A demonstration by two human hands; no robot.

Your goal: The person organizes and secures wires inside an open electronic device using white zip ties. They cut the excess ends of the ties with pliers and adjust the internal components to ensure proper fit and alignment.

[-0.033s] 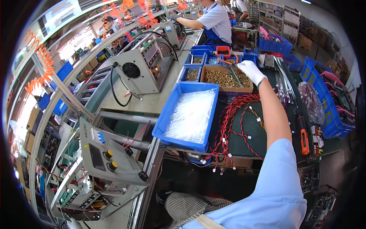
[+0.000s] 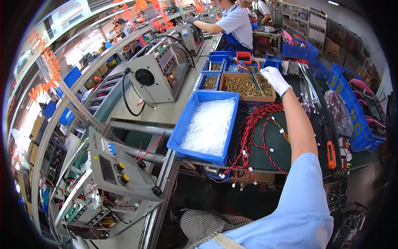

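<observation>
My right hand [image 2: 275,81], in a white glove, reaches over the right rim of a cardboard box [image 2: 248,98] full of small brass-coloured fasteners [image 2: 238,85]. Its fingers are curled together; anything between them is too small to make out. Close beside the fingertips, pliers [image 2: 255,79] with red-orange handles lie tilted across the box; whether the hand touches them is unclear. At the lower left, a patch of white [image 2: 78,242], perhaps my gloved left hand, shows beside an opened grey device [image 2: 120,176] with yellow-ringed knobs. Its fingers cannot be made out.
A blue bin [image 2: 174,143] of clear-white strips stands before the box. Red-black twisted cables [image 2: 248,128] hang over the bench edge. An orange-black tool [image 2: 330,149] lies right. A fan-fitted grey unit [image 2: 151,79] stands left. A co-worker [image 2: 236,25] works beyond.
The whole view has shifted very slightly. My right hand sits a touch lower by the pliers, and its fingers stay curled.
</observation>
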